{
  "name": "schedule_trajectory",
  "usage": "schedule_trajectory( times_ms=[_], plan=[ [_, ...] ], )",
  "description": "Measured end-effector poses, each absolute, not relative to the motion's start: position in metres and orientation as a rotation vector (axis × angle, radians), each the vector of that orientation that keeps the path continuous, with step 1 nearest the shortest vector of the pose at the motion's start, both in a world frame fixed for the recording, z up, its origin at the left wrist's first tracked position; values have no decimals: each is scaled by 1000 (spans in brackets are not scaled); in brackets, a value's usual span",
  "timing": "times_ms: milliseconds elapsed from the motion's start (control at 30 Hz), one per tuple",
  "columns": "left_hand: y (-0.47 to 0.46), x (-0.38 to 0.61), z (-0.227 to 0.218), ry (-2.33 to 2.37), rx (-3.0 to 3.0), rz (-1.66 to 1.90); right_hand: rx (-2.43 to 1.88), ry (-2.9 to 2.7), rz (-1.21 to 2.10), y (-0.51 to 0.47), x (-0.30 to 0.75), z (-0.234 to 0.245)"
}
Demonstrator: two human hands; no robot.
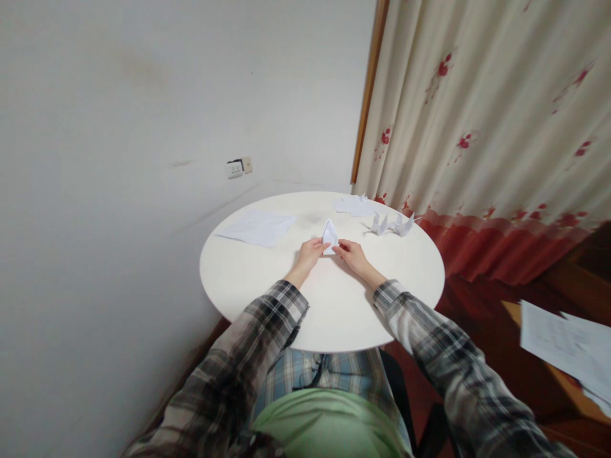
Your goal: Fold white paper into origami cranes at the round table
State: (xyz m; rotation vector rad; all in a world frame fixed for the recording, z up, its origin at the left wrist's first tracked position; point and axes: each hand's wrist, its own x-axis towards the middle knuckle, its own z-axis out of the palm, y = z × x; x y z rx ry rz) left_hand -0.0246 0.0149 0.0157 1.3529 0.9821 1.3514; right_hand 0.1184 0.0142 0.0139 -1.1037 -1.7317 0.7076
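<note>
At my far left runs the pale wall (119,159), with a white socket (233,169) set into it above the level of the round white table (334,305). On the table's left side a white paper sheet (258,228) lies flat, its corners pointing outwards. Next comes my left hand (312,249), out of its plaid sleeve, pinching the lower left edge of a folded paper (329,234) between thumb and fingers.

That paper is in front of me, near the middle of the table. It is small, white and narrow, rising to a sharp point at the top and widening towards my hands like a slim kite. Slanting edges run down from the tip and frame a slightly shaded face; my fingers cover part of the lower sides.

My right hand (352,253) pinches the lower right edge in the same way, thumb towards the face. Beyond it, near the back rim, lie more white papers (356,206), and further right stand two folded paper birds (392,225), close together with their points up. Past the table hangs a cream curtain (429,127) with red flowers and a red lower band.
</note>
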Motion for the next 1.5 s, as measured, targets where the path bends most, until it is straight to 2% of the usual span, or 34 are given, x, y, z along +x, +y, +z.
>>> schedule_trajectory(
  times_ms=[600,1100,1500],
  plan=[
    [30,-24,0,904,1368,1208,-1147,-1666,517,15,122,13],
    [23,-23,8,924,1342,1077,-1125,-1621,483,16,124,14],
    [21,-26,15,1128,1326,1230,-1020,-1678,842,19,121,5]
  ],
)
